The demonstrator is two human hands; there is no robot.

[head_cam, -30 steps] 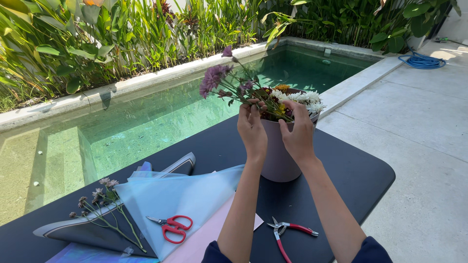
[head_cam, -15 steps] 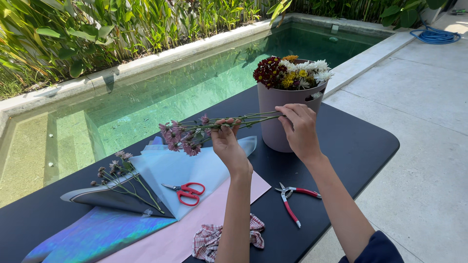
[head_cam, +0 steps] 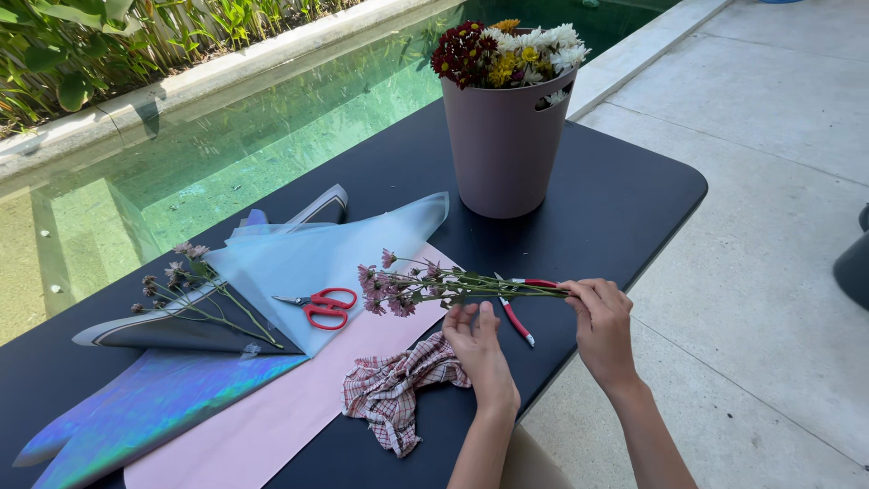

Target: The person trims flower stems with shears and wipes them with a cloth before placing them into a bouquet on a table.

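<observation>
The right hand [head_cam: 602, 326] holds a bunch of small pink flowers [head_cam: 425, 285] by the stem ends. Its fingers are closed around the green stems. The bunch lies flat and low over the black table [head_cam: 625, 195], in front of the pink bucket [head_cam: 502, 145], with the flower heads pointing away from the right hand.

The left hand [head_cam: 480, 349] is just under the middle of the stems. Its fingers are spread a little and point up at the stems. I cannot tell if they touch the stems or are only very close. It holds nothing tight.

The pink bucket stands upright at the far side of the table and is full of red, yellow and white flowers [head_cam: 507, 50]. Red-handled cutters [head_cam: 520, 312] lie on the table under the stems, mostly hidden by them.

To the left of the bucket, sheets of wrapping paper [head_cam: 299, 263] are laid out: light blue, pink and a shiny rainbow one. Red scissors [head_cam: 321, 306] lie on the blue sheet. A few thin flower stems [head_cam: 195, 294] already lie on the paper, farther left. A checked cloth [head_cam: 394, 389] is crumpled next to the left hand.

So it looks like the start: paper is spread, a few stems are down, one bunch is in hand, and most flowers are in the bucket. Nothing is wrapped yet.
</observation>
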